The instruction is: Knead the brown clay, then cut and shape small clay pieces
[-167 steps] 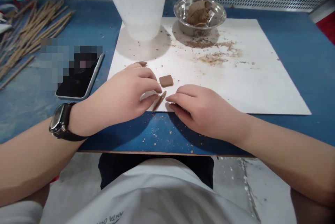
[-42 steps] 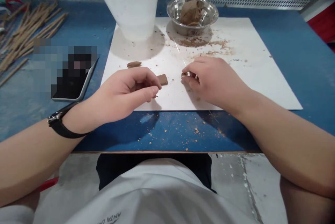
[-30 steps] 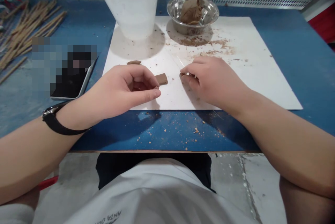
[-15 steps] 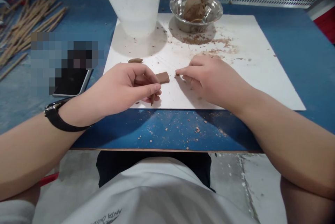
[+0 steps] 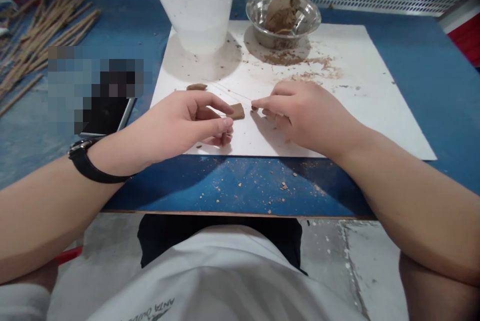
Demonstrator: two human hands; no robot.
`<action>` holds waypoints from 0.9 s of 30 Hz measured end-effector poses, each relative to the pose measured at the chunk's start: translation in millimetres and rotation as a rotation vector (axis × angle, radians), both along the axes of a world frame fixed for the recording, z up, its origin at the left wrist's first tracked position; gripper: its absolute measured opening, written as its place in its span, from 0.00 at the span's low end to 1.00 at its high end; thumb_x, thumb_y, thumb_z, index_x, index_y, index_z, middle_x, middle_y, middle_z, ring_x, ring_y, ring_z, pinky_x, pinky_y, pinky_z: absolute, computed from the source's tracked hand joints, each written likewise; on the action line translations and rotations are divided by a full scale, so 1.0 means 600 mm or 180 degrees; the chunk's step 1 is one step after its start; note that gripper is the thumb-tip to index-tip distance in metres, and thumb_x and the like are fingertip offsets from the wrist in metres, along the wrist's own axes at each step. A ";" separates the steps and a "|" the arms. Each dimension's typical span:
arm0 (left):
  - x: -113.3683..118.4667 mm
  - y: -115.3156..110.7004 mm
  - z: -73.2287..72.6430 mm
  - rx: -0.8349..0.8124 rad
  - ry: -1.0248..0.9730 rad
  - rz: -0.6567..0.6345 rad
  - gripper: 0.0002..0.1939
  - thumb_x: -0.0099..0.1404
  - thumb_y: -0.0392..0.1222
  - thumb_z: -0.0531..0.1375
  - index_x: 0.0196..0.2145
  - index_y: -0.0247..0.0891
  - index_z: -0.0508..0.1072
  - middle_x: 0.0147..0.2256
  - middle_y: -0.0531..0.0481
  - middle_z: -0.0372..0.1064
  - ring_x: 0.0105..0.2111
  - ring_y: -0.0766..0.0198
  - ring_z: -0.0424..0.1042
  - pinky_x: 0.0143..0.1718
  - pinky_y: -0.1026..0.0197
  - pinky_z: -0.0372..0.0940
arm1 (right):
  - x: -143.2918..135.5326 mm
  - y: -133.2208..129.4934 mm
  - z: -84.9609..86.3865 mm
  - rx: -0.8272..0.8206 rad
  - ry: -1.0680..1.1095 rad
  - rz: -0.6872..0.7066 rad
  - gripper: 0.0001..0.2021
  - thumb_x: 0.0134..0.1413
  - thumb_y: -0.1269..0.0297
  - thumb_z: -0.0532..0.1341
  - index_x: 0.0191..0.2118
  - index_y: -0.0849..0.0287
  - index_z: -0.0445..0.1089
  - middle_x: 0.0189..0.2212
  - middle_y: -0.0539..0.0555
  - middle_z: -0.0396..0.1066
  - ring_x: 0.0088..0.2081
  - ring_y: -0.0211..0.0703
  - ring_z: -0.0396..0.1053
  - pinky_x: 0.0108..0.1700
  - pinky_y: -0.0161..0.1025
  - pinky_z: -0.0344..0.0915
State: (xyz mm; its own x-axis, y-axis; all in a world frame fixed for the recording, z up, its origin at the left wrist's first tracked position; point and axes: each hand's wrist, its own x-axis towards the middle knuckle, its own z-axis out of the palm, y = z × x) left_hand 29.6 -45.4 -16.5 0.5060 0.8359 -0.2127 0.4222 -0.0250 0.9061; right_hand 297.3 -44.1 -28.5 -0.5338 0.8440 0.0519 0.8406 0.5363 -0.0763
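Observation:
My left hand [image 5: 187, 118] is at the left of a white board, its thumb and fingers closed on a small, narrow piece of brown clay [image 5: 224, 139]. Just beyond its fingertips lies a flat rectangular slab of clay [image 5: 237, 111], partly covered by the index finger. My right hand [image 5: 300, 111] rests on the board to the right of the slab, fingers bent, with a small brown lump of clay [image 5: 254, 108] at its fingertips. Behind my left hand sits a pointed clay piece [image 5: 197, 87]. Fine lines cross the board between the hands; whether thread or scratches I cannot tell.
On the white board [image 5: 375, 111] stand a white bucket [image 5: 198, 6] and a steel bowl [image 5: 255, 16] holding a clay lump [image 5: 281, 13]. A phone [image 5: 105, 113] and thin brown sticks [image 5: 56, 31] lie at left. Crumbs dot the blue table [image 5: 247, 186].
My left index finger has lifted slightly away from the thumb, and the narrow clay piece has shifted in the left fingers. My right hand has hardly moved.

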 end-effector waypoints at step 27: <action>-0.016 0.002 -0.001 0.2607 0.1092 -0.0977 0.11 0.78 0.43 0.59 0.48 0.47 0.83 0.48 0.46 0.83 0.50 0.50 0.80 0.54 0.47 0.73 | -0.034 -0.068 0.014 -0.0355 0.0935 0.0584 0.13 0.74 0.69 0.55 0.43 0.60 0.78 0.38 0.59 0.79 0.40 0.50 0.73 0.44 0.43 0.65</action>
